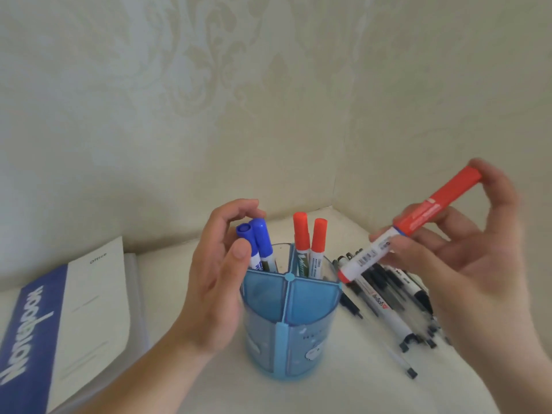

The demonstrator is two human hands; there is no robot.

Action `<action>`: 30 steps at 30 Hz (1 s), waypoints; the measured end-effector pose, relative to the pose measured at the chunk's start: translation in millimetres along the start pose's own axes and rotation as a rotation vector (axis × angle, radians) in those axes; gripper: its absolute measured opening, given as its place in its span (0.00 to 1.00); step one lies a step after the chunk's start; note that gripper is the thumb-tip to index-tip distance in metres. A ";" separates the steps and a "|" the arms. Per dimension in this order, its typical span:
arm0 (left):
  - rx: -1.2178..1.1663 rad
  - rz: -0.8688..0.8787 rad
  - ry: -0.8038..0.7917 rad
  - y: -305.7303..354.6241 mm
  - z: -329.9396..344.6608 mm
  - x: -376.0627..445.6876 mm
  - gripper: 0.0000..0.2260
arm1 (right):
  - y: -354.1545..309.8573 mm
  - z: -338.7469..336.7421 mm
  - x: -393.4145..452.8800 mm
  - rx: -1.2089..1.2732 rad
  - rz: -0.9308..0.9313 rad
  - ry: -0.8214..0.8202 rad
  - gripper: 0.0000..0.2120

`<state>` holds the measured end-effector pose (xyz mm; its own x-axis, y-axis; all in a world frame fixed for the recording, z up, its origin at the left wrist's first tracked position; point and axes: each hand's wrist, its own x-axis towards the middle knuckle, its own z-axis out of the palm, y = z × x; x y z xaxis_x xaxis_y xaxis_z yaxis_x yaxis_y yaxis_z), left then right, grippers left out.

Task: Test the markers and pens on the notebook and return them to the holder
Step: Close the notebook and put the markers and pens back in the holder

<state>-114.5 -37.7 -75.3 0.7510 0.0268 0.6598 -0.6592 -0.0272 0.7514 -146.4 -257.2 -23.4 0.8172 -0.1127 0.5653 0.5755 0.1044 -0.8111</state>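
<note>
A translucent blue holder (310, 306) with four compartments stands on the white table. Two blue-capped markers (260, 240) stand in its back left compartment, and two red-capped markers (309, 237) in its back right one. My left hand (218, 264) cups round the blue caps, thumb in front of them, fingers curved behind and above with a gap. My right hand (466, 258) holds a red marker (418, 219) slanted above the holder's right side, fingers pinching its white barrel and its capped end. The notebook (89, 309) lies closed at the left.
A heap of several black and white pens (391, 297) lies on the table right of the holder, partly under my right hand. Wallpapered walls meet in a corner close behind the holder. Under the notebook lies a pale folder (136, 294).
</note>
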 end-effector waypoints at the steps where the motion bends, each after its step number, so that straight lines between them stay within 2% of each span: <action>1: -0.005 -0.010 -0.006 0.2 0.0 -0.2 0.33 | -0.3 2.9 -2.5 0.049 -0.032 -0.017 0.41; 6: -0.019 -0.036 -0.043 -0.7 0.5 -1.7 0.35 | 13.0 10.2 -7.8 0.005 -0.146 -0.085 0.37; 8: -0.028 -0.051 -0.057 -1.1 1.6 -1.6 0.35 | 18.2 11.0 -10.1 -0.118 -0.178 -0.171 0.29; 10: -0.037 -0.052 -0.063 -1.4 2.0 -1.6 0.35 | 19.6 9.9 -10.1 -0.348 -0.219 -0.275 0.18; 12: -0.037 -0.040 -0.058 -1.6 1.1 -1.4 0.35 | 21.0 6.1 -8.0 -0.467 -0.249 -0.297 0.14; 14: -0.027 -0.032 -0.047 -1.8 -0.3 -0.2 0.34 | 23.6 -1.8 -2.2 -0.426 -0.174 -0.170 0.14; 15: -0.018 -0.029 -0.037 -2.4 -0.7 0.3 0.34 | 26.9 -7.2 0.3 -0.474 -0.136 -0.097 0.15; 16: -0.010 -0.023 -0.025 -3.3 -1.3 0.3 0.33 | 31.5 -11.6 3.2 -0.625 -0.097 -0.062 0.15; 18: 0.001 -0.013 -0.009 -5.4 -2.1 0.2 0.33 | 43.2 -19.3 7.3 -1.068 0.054 -0.152 0.10; 20: -0.002 -0.015 -0.012 -6.4 -1.6 0.3 0.34 | 51.3 -22.0 8.0 -1.341 0.271 -0.299 0.06; 22: -0.015 -0.011 -0.024 -6.8 -0.7 -0.1 0.33 | 48.2 -20.6 8.4 -1.468 0.398 -0.383 0.03; 26: -0.019 -0.002 -0.035 -5.6 -0.3 -0.1 0.35 | 36.1 -16.1 4.2 -1.772 0.399 -0.503 0.10; 28: -0.024 0.006 -0.044 -5.5 -0.3 -0.6 0.36 | 37.3 -12.7 1.1 -1.811 0.414 -0.535 0.11; 30: -0.037 0.011 -0.052 -5.2 0.2 -0.8 0.36 | 39.1 -12.3 1.2 -1.737 0.395 -0.477 0.11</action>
<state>-111.7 -37.8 -79.8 0.7438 -0.0257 0.6679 -0.6680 0.0097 0.7441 -123.4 -265.5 -56.3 0.9967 -0.0496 0.0647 -0.0536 -0.9967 0.0613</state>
